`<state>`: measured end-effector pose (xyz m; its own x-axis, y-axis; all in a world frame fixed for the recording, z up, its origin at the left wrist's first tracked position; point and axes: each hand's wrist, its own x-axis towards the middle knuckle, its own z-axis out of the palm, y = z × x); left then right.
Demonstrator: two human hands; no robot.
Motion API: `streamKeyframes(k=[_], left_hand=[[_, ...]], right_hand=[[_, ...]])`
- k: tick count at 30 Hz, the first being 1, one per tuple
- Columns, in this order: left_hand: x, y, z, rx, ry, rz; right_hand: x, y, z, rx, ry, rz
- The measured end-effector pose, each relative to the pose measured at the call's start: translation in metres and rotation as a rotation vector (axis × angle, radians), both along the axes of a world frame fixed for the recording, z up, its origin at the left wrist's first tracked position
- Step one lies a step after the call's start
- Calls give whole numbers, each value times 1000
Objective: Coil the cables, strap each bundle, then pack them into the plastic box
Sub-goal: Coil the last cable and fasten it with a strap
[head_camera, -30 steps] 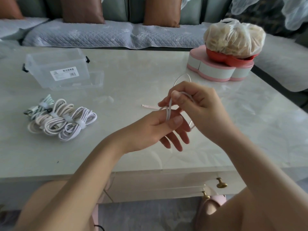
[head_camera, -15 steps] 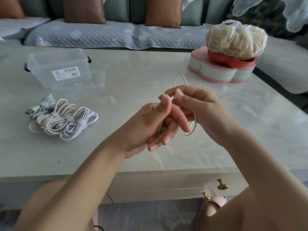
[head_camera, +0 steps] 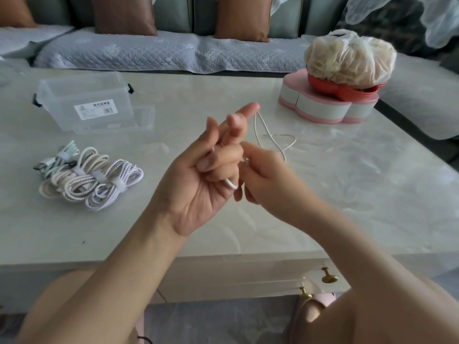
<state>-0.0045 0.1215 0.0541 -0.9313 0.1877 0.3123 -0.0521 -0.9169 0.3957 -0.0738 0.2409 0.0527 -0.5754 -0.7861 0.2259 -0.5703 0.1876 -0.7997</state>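
Left hand (head_camera: 198, 187) palm up, thumb folded over small loop of thin white cable (head_camera: 232, 186), two fingers stuck out straight. Right hand (head_camera: 268, 180) touching it, fingers curled, seems to pinch same cable where it leaves loop.

Loose tail lies past both hands on pale marble table (head_camera: 347, 194). Long way points away from person, end bends right. Right hand nearer tail, so it likely pulls tail in for next wrap.

Pile of strapped cable bundles (head_camera: 92, 180) well left of grip. Clear plastic box (head_camera: 82, 103) beyond pile.
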Motion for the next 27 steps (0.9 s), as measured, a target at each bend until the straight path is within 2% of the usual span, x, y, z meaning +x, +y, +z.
streamKeyframes(k=[4, 8, 15, 19, 23, 27], left_hand=[[-4, -9, -4, 77, -53, 130], [-7, -23, -5, 35, -117, 327], [-14, -41, -9, -48, -149, 550], [-16, -43, -12, -57, -134, 587], [-16, -40, -10, 19, -151, 597], [-16, -39, -8, 86, -182, 587]], right_hand=[[5, 1, -7, 229, 379, -36], [3, 6, -2, 345, 579, -73], [-4, 14, 3, 189, 706, -70], [-1, 17, 1, 192, 786, -10], [3, 15, -2, 266, 784, 46], [7, 13, 0, 200, 818, 18]])
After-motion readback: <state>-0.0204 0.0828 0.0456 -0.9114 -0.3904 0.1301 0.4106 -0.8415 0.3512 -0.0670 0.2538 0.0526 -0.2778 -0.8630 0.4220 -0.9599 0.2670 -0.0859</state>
